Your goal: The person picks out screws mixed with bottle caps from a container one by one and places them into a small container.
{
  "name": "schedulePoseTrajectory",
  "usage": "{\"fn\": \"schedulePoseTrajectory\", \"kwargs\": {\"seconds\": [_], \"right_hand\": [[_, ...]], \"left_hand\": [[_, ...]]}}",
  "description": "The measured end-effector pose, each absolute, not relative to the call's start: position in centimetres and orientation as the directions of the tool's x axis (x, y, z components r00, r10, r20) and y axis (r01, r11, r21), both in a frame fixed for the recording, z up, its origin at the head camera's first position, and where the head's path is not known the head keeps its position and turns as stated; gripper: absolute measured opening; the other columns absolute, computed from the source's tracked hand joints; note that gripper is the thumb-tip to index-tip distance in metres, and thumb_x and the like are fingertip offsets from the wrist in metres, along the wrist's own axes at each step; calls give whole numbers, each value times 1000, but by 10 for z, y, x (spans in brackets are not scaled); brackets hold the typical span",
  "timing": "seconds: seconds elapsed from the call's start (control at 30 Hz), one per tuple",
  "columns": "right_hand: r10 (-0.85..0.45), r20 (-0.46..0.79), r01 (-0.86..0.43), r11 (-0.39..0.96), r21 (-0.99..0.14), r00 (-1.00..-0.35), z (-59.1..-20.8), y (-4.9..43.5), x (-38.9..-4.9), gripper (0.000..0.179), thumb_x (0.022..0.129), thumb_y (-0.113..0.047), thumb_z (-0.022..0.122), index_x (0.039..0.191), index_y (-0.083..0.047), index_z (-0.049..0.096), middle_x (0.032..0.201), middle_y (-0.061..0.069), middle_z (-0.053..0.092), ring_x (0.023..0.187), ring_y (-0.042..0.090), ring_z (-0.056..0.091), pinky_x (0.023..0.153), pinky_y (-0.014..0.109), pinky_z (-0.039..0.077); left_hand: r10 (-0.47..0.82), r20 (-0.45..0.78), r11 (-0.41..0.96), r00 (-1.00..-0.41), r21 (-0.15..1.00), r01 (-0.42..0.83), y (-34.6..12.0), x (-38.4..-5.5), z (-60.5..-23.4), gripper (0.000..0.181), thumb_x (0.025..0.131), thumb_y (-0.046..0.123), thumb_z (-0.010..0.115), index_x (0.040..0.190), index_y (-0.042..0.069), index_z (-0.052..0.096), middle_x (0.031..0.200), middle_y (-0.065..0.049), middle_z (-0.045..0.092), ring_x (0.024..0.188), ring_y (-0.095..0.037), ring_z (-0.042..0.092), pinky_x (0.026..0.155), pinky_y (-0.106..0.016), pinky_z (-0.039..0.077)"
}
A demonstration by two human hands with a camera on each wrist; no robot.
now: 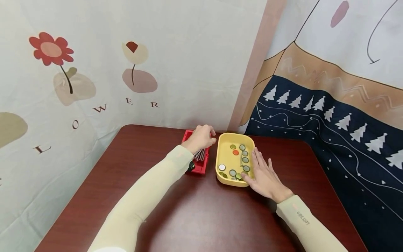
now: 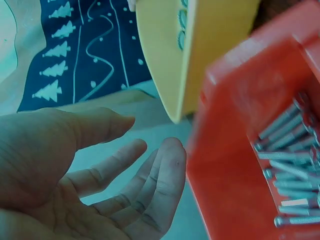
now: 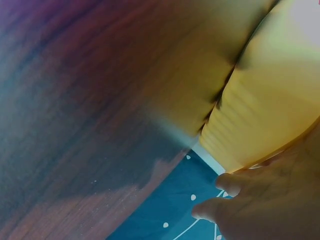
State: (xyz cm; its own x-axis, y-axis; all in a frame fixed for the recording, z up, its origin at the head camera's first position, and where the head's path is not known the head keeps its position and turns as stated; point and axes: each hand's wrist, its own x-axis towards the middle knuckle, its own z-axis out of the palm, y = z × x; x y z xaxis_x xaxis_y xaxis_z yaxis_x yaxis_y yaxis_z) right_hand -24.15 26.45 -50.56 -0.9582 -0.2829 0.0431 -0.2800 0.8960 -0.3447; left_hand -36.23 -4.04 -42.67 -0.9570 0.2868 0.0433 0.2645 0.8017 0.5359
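Observation:
My left hand [image 1: 200, 137] hovers above the red tray [image 1: 199, 170], its fingers loosely bent. In the left wrist view nothing lies between its thumb and fingers. Several metal bolts [image 2: 295, 220] lie in the red tray, partly hidden by the hand in the head view. To the right stands a yellow bin [image 1: 226, 150] holding several bottle caps [image 1: 222, 167], an orange cap [image 1: 235, 152] and a bolt [image 1: 241, 159]. My right hand [image 1: 266, 179] rests against the bin's right side with straight fingers, its thumb over the near right corner.
Both containers stand close together near the far edge of a dark red-brown table [image 1: 195, 217]. Printed cloth [image 1: 195, 63] hangs behind the table, and a navy panel with white trees [image 1: 321, 140] hangs along the right.

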Motion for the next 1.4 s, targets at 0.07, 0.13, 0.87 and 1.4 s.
{"fn": "schedulePoseTrajectory", "kwargs": {"seconds": [0.07, 0.13, 0.87, 1.4], "right_hand": [[-281, 41, -277, 894, -351, -959, -505, 264, -242, 109, 113, -56, 67, 186, 0, 8, 198, 20, 0, 182, 52, 12, 141, 84, 8], [-280, 39, -275, 893, -356, -959, -505, 264, -242, 109, 113, -57, 67, 186, -1, 8, 198, 20, 0, 182, 52, 11, 141, 85, 8], [-303, 57, -303, 889, -343, -951, -502, 265, -240, 109, 112, -57, 66, 185, 3, 12, 197, 22, 1, 181, 53, 15, 140, 85, 10], [-318, 67, -322, 887, -332, -946, -503, 264, -239, 107, 113, -58, 62, 184, 5, 12, 197, 25, 3, 181, 55, 16, 139, 87, 12]], "left_hand": [[306, 64, 799, -950, 525, 293, -33, -375, -439, 32, 108, 31, 82, 132, 10, 82, 121, -7, 84, 98, -20, 74, 88, -33, 64], [325, 55, 784, -944, 543, 302, -24, -377, -440, 31, 108, 29, 82, 133, 10, 82, 124, -8, 84, 99, -21, 75, 88, -34, 66], [382, -283, 808, -880, 565, 169, 65, -331, -409, 46, 109, 20, 83, 148, 0, 68, 129, -20, 74, 80, -27, 81, 61, -31, 69], [309, -401, 948, -862, 200, 247, 140, -400, -500, 61, 87, 32, 103, 141, 24, 76, 145, 2, 75, 120, -18, 68, 116, -39, 60]]}}
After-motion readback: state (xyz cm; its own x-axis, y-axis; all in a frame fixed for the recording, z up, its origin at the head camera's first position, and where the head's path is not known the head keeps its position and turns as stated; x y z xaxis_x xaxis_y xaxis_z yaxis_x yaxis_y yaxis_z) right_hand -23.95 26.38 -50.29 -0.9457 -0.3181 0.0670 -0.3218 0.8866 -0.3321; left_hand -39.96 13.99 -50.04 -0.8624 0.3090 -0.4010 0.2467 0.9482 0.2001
